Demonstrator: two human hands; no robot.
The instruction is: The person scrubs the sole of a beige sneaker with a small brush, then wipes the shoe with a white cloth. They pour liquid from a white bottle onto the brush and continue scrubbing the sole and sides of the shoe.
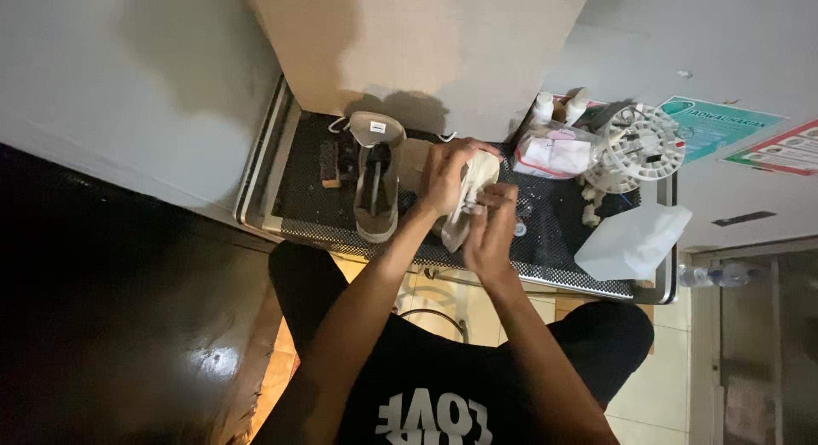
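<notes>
My left hand [445, 179] grips a pale beige shoe [474, 189] from its far side and holds it above the black mat [308, 179]. Against the shoe's near side presses my right hand [490, 223], fingers closed on it; whether it also holds a small tool is hidden. To the left, a second beige shoe [376, 176] lies flat on the mat, its opening up and its tongue pulled back. A dark brush [329, 164] lies left of that shoe.
The mat covers a low metal-edged table [258, 168] against a wall. At the back right stand white bottles [543, 108], a plastic bag of items [555, 152] and a white round reel [643, 144]. A white cloth [630, 240] lies at the right front.
</notes>
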